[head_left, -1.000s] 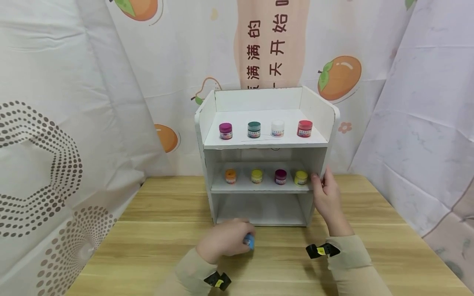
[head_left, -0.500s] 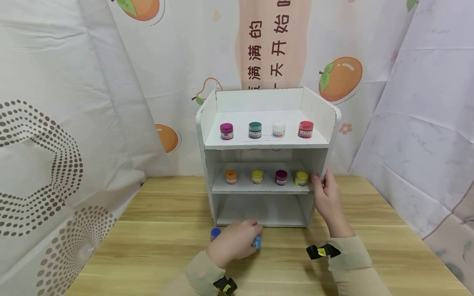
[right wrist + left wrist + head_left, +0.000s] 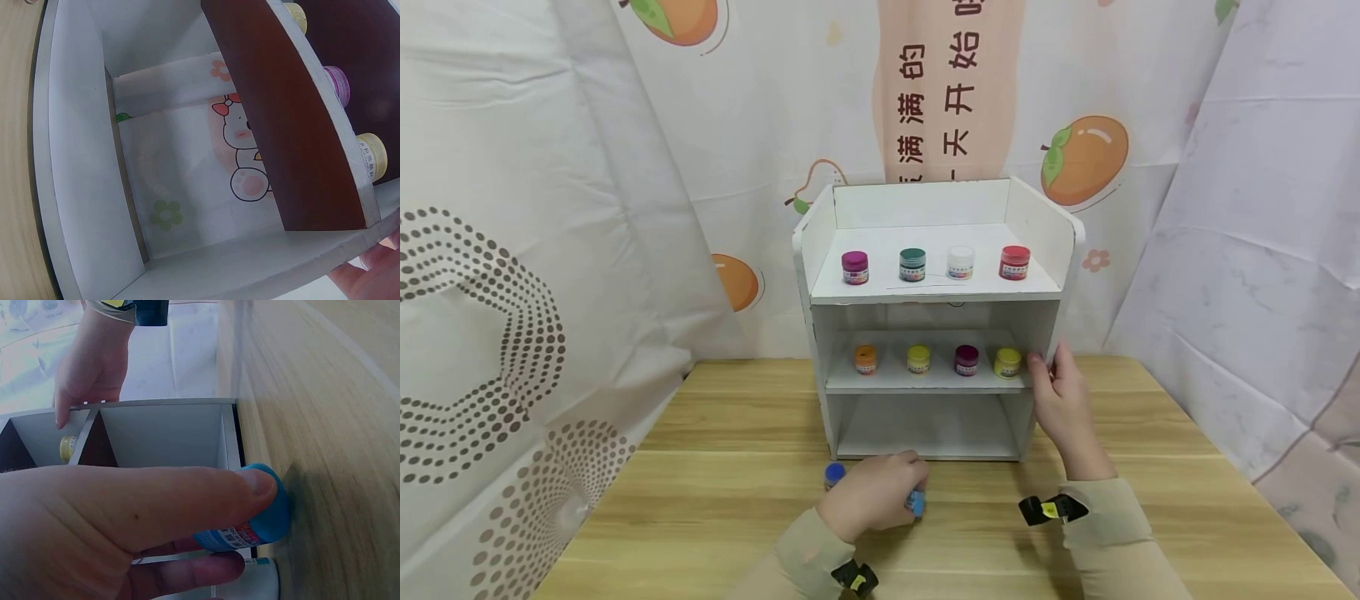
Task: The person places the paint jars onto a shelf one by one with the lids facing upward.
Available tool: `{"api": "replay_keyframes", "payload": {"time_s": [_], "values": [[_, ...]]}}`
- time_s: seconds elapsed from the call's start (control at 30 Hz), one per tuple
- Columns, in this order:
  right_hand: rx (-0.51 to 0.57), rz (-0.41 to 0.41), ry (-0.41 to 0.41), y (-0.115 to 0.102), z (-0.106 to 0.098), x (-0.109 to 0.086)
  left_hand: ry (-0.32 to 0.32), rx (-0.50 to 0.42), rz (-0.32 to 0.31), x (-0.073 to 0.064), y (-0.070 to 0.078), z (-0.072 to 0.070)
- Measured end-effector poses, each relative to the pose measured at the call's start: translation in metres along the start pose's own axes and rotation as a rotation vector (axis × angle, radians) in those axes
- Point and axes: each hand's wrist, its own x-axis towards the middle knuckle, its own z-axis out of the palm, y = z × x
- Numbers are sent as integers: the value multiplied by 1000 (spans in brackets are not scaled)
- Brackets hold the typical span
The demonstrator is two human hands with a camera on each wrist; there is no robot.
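Note:
My left hand (image 3: pixel 880 493) pinches a small light blue paint jar (image 3: pixel 915 503) just in front of the white shelf's bottom edge. In the left wrist view, the thumb lies over the blue jar (image 3: pixel 272 515), which is tilted, with fingers on its far side. A pale jar (image 3: pixel 253 582) shows beyond those fingers, partly covered. Left of that hand stands a dark blue jar (image 3: pixel 834 475), half hidden by it. My right hand (image 3: pixel 1063 400) holds the right side panel of the white shelf (image 3: pixel 936 297), thumb at the front edge near a yellow jar (image 3: pixel 1007 362).
On the top board stand purple (image 3: pixel 855 267), green (image 3: pixel 912 264), white (image 3: pixel 960 262) and red (image 3: pixel 1014 262) jars. Orange (image 3: pixel 866 359), yellow (image 3: pixel 918 359) and dark purple (image 3: pixel 966 360) jars stand on the middle board. The wooden table (image 3: pixel 737 475) extends around the shelf.
My left hand has moved slightly right with the light blue jar, and the dark blue jar behind it has come into view. My right hand stays on the side panel.

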Motion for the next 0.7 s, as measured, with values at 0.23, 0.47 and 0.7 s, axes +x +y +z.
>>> {"api": "replay_keyframes", "payload": {"time_s": [0.23,0.47,0.7], "values": [[12,12,-7,-8,-1,0,-10,-16,10,-1,-1,0],[14,7,-5,-6,-1,0,-51,-68,6,-4,-3,1],[15,17,2,-7,-1,-1,-72,-109,18,-6,-3,-1]]}}
